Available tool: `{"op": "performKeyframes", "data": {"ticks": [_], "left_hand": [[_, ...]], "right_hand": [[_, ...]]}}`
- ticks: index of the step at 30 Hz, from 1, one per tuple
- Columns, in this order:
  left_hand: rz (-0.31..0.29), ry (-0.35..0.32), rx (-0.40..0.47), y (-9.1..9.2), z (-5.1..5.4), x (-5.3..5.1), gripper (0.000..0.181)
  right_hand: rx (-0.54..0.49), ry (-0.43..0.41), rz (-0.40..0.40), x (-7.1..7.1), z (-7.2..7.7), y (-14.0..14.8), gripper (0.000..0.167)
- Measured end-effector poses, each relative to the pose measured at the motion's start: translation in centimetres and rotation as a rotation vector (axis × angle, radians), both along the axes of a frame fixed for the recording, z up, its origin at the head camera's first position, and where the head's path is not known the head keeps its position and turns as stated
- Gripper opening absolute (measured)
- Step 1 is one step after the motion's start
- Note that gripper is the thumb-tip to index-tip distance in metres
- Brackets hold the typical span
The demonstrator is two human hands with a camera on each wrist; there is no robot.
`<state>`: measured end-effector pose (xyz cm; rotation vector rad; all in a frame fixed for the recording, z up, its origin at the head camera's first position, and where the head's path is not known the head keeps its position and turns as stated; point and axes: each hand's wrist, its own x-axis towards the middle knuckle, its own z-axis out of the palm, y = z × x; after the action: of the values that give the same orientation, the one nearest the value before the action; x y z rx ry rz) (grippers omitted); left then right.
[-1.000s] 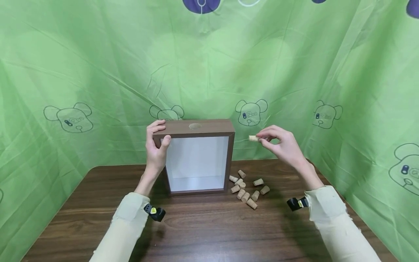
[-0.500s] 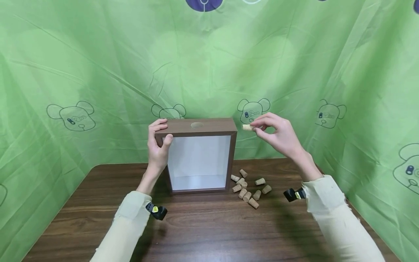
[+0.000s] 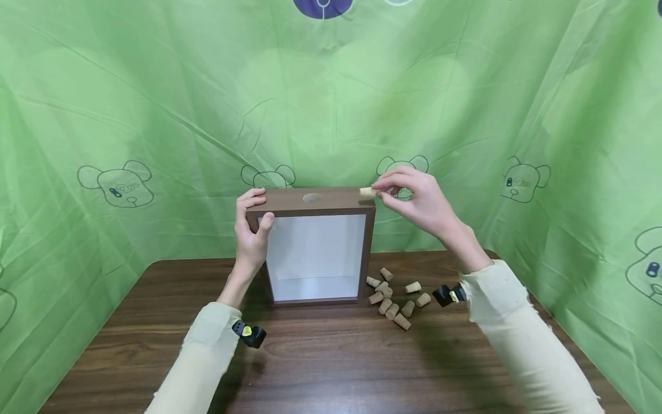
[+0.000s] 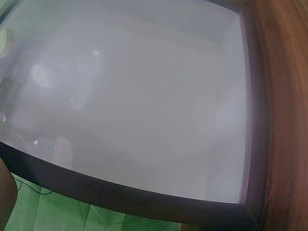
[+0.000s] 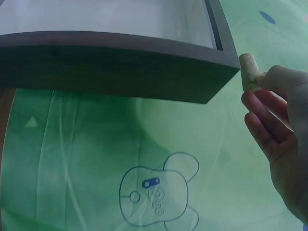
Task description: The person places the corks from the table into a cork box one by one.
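A brown-framed shadow box [image 3: 322, 211] with a glassy front and white inside stands upright on the table. My left hand [image 3: 251, 236] grips its upper left corner, thumb on the front and fingers over the top. In the top face is a round hole [image 3: 312, 198]. With thumb and fingertips, my right hand [image 3: 421, 201] pinches a cork [image 3: 366, 191] at the box's top right corner. The right wrist view shows that cork [image 5: 249, 72] beside the frame's corner; I cannot tell whether they touch. Glass and frame [image 4: 255, 110] fill most of the left wrist view.
Several loose corks [image 3: 392, 311] lie on the wooden table [image 3: 310, 368], right of the box's foot. A green printed curtain [image 3: 196, 115] hangs behind and along both sides.
My right hand has moved left and up with the cork, from right of the box to its top right corner. The left hand keeps its grip on the box.
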<state>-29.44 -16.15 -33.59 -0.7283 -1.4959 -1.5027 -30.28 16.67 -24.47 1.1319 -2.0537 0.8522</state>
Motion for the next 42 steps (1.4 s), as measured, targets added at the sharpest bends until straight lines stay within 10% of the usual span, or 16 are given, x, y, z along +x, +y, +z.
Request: {"op": "performKeyframes", "data": {"ticks": [23,42], "left_hand": [[0.005,-0.014,0.01,0.1,0.2,0.1,0.044],[-0.006,-0.024,0.031,0.0,0.2,0.4,0.042]], "right_hand": [[0.164,0.009,0.073,-1.1,2.0,-6.9,0.016],[0.388,-0.051,-0.046,-1.3,2.5,-9.7,0.018]]}}
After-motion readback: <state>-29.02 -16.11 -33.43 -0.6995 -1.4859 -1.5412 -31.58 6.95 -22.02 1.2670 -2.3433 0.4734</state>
